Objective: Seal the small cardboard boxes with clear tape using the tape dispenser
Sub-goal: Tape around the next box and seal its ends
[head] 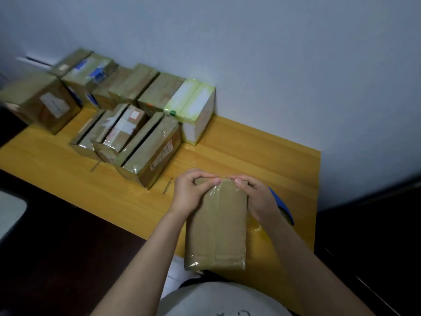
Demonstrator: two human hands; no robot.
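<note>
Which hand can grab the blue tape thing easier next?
Probably the right hand. The blue tape dispenser lies on the table right beside it, partly hidden behind that wrist. The left hand grips the box on the side away from it and would have to reach across.

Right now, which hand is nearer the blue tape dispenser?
Right. The right hand sits just beside the tape dispenser; the left hand holds the box on its other side.
</note>
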